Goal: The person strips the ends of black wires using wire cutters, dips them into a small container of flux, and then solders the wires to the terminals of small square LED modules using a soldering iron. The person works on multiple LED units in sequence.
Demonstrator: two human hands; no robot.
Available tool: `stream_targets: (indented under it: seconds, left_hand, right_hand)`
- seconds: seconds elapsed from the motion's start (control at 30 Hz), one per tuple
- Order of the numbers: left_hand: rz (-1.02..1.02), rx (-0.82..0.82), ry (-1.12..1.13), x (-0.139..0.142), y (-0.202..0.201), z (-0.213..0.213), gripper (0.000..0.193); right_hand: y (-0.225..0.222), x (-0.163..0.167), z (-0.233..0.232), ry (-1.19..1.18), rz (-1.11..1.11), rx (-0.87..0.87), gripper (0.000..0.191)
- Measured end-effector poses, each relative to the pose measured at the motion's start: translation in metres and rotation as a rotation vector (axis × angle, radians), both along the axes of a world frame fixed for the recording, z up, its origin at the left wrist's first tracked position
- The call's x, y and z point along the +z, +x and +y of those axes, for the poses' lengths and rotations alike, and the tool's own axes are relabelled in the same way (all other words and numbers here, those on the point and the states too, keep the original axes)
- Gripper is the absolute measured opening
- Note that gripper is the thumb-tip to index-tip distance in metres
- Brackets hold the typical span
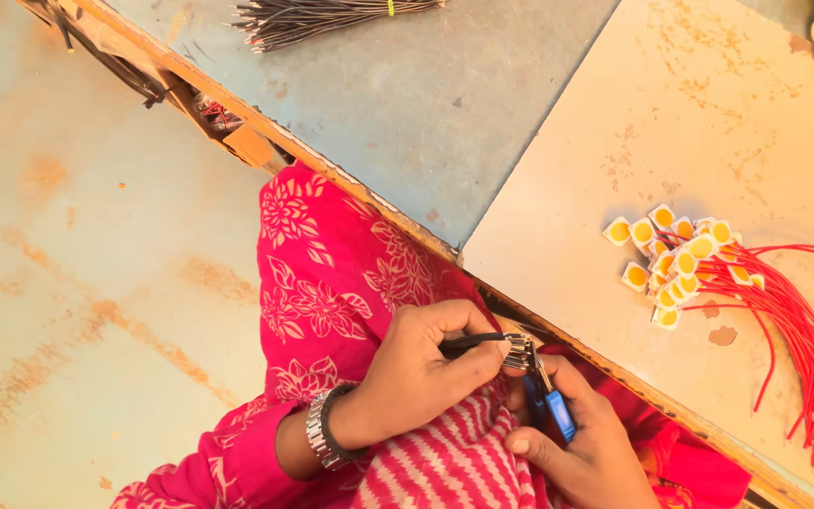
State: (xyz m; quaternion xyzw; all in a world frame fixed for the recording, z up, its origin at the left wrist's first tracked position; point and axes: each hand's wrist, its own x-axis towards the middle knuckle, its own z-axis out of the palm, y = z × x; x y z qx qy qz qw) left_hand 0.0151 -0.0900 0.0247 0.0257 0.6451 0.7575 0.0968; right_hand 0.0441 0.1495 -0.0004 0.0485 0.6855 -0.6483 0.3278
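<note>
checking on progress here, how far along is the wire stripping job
Looks done: a pile of red wires with small yellow-and-white square parts lies on the beige board. In hand: the left hand pinches a thin black wire into the blue-handled stripping tool held by the right hand. Likely left: the tied bundle of dark wires on the grey tabletop, apparently untouched.

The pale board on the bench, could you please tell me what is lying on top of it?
On the pale board lies a cluster of small yellow-and-white square parts with red wires trailing right. Whatever is under that pile is covered.
</note>
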Motion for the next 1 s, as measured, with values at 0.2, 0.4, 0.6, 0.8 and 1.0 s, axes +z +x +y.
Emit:
stream_targets:
  seconds: [0.2, 0.4, 0.6, 0.8, 1.0]
  left_hand:
    - [-0.011, 0.004, -0.014, -0.0010, -0.0013, 0.0019, 0.016]
    - [-0.011, 0.010, -0.044, 0.0013, -0.0024, 0.0017, 0.015]
    - [-0.014, 0.009, -0.062, 0.0028, -0.0042, 0.0015, 0.015]
    - [-0.013, 0.006, -0.074, 0.0023, -0.0040, 0.0013, 0.016]
    - [0.018, 0.000, -0.063, 0.0009, -0.0031, 0.0009, 0.015]
  right_hand:
    - [-0.0007, -0.0047, 0.0023, -0.013, -0.026, -0.013, 0.063]
    - [-0.0027, -0.0036, 0.0029, 0.075, -0.007, 0.006, 0.066]
    - [-0.0043, -0.0037, 0.0031, 0.085, 0.080, 0.041, 0.065]
    - [-0.0039, -0.0033, 0.0020, 0.095, 0.091, 0.047, 0.066]
    - [-0.0031, -0.0024, 0.0018, 0.064, 0.107, 0.051, 0.066]
